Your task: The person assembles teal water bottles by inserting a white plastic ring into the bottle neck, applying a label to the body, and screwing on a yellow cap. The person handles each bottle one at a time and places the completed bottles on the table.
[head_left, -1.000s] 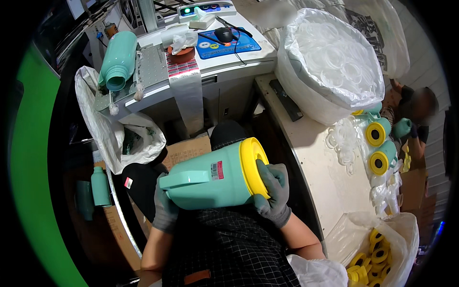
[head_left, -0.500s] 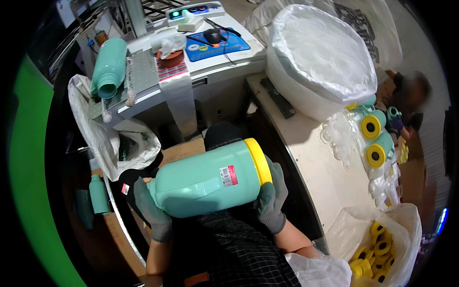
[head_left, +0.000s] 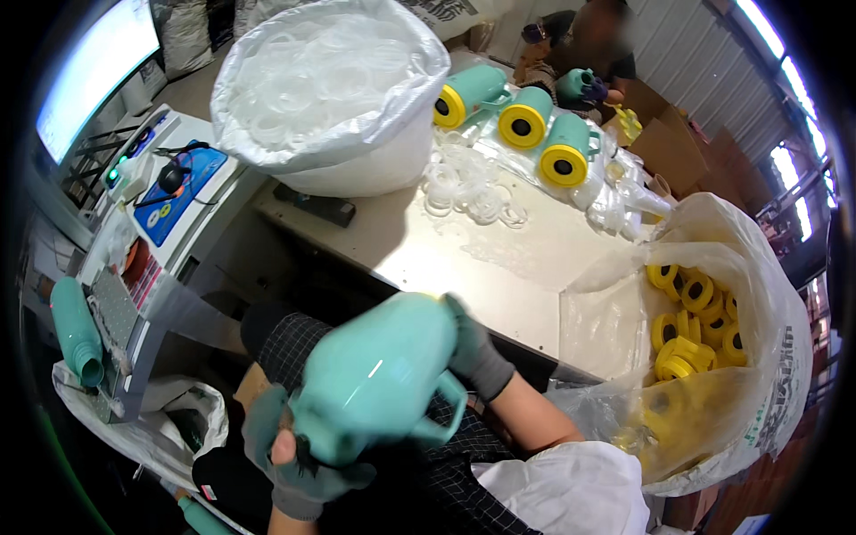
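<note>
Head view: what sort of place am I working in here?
Probably a small factory assembly bench for plastic jugs. Finished teal jugs with yellow lids lie in a row, a clear bag of loose yellow lids stands alongside, and a big white sack of clear plastic rings sits on the table.

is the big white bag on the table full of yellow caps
No, the big white bag on the table holds clear plastic rings; the yellow caps sit in another bag at the right.
</note>
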A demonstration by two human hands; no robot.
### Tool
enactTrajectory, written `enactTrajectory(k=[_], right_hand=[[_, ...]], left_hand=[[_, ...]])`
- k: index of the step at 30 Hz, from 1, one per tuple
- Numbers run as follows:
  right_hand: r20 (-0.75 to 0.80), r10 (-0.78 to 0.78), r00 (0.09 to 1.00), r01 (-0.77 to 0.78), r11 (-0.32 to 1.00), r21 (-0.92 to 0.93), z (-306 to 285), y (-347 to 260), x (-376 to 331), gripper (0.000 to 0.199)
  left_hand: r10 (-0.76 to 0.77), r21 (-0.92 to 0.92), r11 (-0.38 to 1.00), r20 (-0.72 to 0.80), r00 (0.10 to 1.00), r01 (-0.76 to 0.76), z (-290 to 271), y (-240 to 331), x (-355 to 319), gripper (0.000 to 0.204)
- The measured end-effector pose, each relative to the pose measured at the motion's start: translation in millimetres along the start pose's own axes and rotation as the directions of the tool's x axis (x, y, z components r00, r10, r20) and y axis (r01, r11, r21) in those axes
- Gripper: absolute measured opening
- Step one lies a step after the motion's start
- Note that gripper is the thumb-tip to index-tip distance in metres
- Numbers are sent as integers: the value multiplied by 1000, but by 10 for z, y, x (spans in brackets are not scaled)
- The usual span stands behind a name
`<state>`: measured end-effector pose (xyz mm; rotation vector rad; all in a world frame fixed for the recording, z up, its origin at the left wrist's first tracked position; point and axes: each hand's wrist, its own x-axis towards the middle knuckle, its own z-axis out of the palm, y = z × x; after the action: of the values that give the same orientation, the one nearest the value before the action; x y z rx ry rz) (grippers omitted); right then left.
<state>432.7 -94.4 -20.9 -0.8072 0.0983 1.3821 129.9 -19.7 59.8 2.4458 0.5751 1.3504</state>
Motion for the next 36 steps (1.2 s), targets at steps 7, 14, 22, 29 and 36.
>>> enactTrajectory(k=[7,14,22,29,36], right_hand=[[-43,-711,702,712,701,24,-2085,-2515,-54,47],[-91,-796,599,800,600,12,-1691,-3483,-14,47],[556,146,818,269,757,-595,1537,423,1435,38],[808,-27,588,809,27,-588,3255,1886,2459,53],[880,-81,469,664,-624,-411,4194,2341,2912,116]], left_hand=[[-356,-14,934,-36,934,356,80,-627,-235,90],[-829,-148,544,-246,502,826,-53,-1941,-1022,75],[-779,-15,444,-500,378,896,-168,-3170,-700,80],[-889,-693,442,-255,380,570,-178,-3445,-611,56],[-719,-135,623,-486,496,771,-416,-3127,-230,25]])
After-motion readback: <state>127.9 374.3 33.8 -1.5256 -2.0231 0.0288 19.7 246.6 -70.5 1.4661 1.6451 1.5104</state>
